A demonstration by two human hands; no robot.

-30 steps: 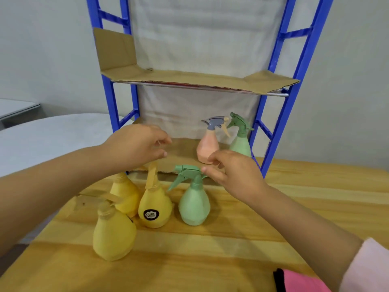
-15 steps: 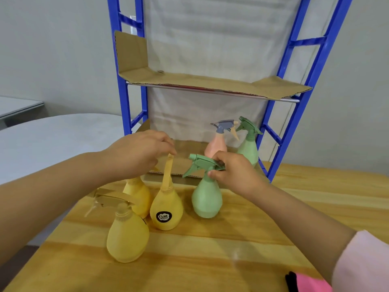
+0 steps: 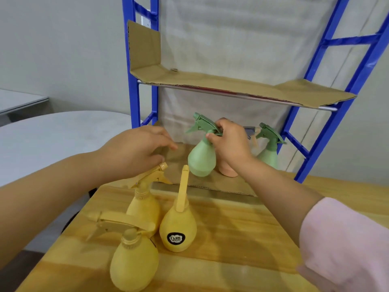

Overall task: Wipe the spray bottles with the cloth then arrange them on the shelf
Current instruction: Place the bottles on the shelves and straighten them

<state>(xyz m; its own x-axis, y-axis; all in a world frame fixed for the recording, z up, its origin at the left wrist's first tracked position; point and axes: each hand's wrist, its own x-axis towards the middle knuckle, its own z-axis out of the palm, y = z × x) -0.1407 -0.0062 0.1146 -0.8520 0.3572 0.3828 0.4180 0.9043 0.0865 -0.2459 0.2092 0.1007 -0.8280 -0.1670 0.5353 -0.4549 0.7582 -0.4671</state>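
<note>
My right hand grips a green spray bottle by its neck and holds it in the air over the front of the lower cardboard shelf. My left hand hovers with relaxed fingers just above the nozzle of the rear yellow bottle, holding nothing. Two more yellow bottles stand on the wooden table. A pink bottle, mostly hidden behind my right hand, and a second green bottle stand on the lower shelf. No cloth is in view.
The blue metal rack stands at the table's back, with an upper cardboard shelf that carries no bottles. A white round table lies to the left, past the wooden table's edge.
My right hand took hold of the green bottle on the table and lifted it up and back to the lower shelf. My left hand stayed above the yellow bottles.
</note>
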